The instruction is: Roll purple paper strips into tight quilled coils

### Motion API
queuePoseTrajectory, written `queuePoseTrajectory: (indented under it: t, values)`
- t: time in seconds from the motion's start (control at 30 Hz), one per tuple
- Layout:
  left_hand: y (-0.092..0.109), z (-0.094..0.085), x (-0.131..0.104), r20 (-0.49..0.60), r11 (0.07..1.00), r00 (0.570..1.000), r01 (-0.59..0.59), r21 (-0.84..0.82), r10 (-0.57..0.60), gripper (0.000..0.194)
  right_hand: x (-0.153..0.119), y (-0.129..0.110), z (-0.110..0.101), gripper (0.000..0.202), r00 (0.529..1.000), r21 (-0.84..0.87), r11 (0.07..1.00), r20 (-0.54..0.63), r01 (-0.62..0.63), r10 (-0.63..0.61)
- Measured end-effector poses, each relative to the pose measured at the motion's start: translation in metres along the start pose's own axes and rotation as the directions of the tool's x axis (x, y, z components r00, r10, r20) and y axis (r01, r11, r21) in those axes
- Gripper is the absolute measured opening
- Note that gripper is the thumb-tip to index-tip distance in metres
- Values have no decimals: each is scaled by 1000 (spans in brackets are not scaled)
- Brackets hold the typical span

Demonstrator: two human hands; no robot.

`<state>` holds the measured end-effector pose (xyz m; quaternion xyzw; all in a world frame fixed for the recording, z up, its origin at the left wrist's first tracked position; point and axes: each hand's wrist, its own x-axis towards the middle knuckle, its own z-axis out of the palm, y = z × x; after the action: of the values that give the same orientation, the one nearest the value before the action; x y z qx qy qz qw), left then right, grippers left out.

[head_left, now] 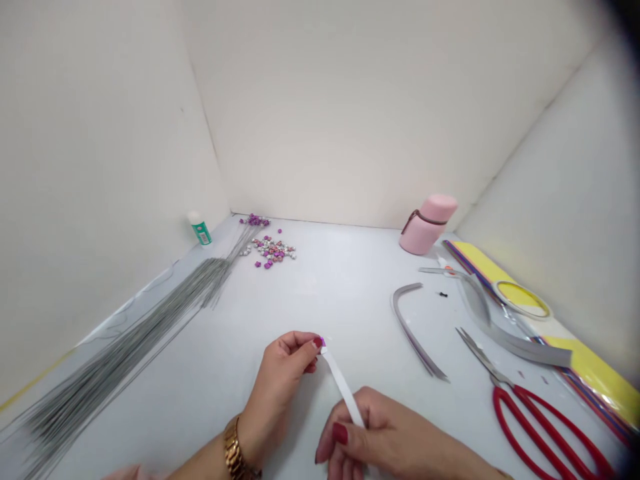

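Note:
A narrow white paper strip (341,381) runs between my two hands over the middle of the table. My left hand (286,368) pinches its far end, where a small folded bit shows purple at the fingertips. Lower down, my right hand (367,433) has its thumb and fingers closed around the strip's other part; the strip's near end is partly hidden by that hand. Beyond the hands lies a loose pile of small folded paper stars (273,249), purple, silver and pinkish. Another cluster of purple stars (256,220) sits behind it.
Long grey wires (150,333) lie in a bundle along the left. A glue stick (200,229) leans by the left wall, a pink bottle (425,227) stands back right. Grey paper strips (407,320), red-handled scissors (500,381), a tape roll (545,308) and yellow sheets (600,377) are right.

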<state>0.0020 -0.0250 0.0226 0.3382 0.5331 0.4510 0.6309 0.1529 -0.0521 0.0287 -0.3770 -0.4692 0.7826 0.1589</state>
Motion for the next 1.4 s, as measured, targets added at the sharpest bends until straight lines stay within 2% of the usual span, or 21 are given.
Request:
queuePoseTrajectory:
  t: [0.07,0.17,0.23,0.33,0.53,0.67,0.83,0.9,1.0,1.07,1.17,1.23,1.4]
  values:
    - [2,-1,0,18,1000,1000,-4,1,4,15,-1,-1,-5,50,991,-57,995,-106,81,-86]
    - [5,-1,-2,43,999,999,-15,34,13,15,0,-5,-12,51,899,-24,976,-383,218,-210]
    - [6,1,-3,63,998,998,-15,68,11,14,2,-6,-14,40,862,18,969,-461,245,-209]
    - [7,4,-6,100,994,995,-16,105,5,11,5,-4,-10,28,888,33,977,-423,211,-177]
    - [4,7,-8,142,994,990,-39,105,24,12,9,1,-5,28,900,91,977,-413,192,-139]
    - [0,6,-9,131,982,985,-131,138,113,14,8,-1,-4,28,903,159,967,-413,199,-118]
    - [-5,6,-12,188,937,960,-249,245,206,14,9,-3,-2,23,910,261,938,-402,226,-108]
    - [-4,5,-14,191,854,929,-366,369,316,11,8,-4,-1,22,912,293,926,-395,238,-109]
    - [0,1,-16,279,638,819,-567,521,501,11,7,-5,0,20,910,326,910,-397,258,-115]
    - [3,-1,-16,368,513,738,-665,543,566,14,6,-6,0,18,906,331,903,-404,273,-126]
    - [5,-4,-15,461,410,660,-740,533,593,16,5,-6,0,16,898,325,900,-416,292,-141]
    - [6,-4,-15,490,384,638,-760,524,594,17,4,-5,0,15,894,313,900,-421,304,-156]
    - [8,-4,-14,511,381,622,-776,503,593,17,5,-4,-1,14,881,250,913,-432,322,-192]
